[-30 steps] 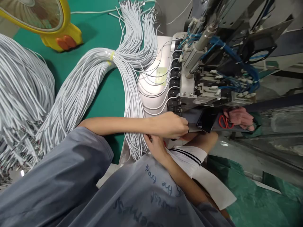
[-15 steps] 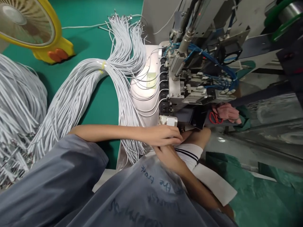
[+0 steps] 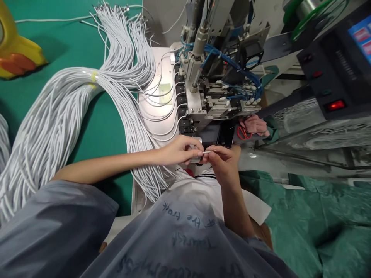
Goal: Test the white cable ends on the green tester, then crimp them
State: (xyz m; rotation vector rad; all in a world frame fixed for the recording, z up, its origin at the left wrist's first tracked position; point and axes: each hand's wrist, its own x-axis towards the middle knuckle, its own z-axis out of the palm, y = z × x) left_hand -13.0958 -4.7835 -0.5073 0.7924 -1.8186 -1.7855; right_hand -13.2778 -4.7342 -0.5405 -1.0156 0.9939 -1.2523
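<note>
My left hand and my right hand meet in front of my lap, fingertips nearly touching. Both pinch the end of a thin white cable between thumb and fingers. Just beyond them stands a machine with metal cylinders and blue tubes. Several white cables curve from its row of black slots over a pale plate. A large bundle of white cables, tied with a yellow band, lies to the left, its strands passing by my left forearm.
Part of a yellow fan base stands on the green mat. Right of the machine lie a dark phone, red-handled scissors and a pink cloth. A control box is at upper right.
My hands, earlier overlapping low by my lap, have come up and apart, with a cable end now showing between their fingertips. The view has shifted to the right.
</note>
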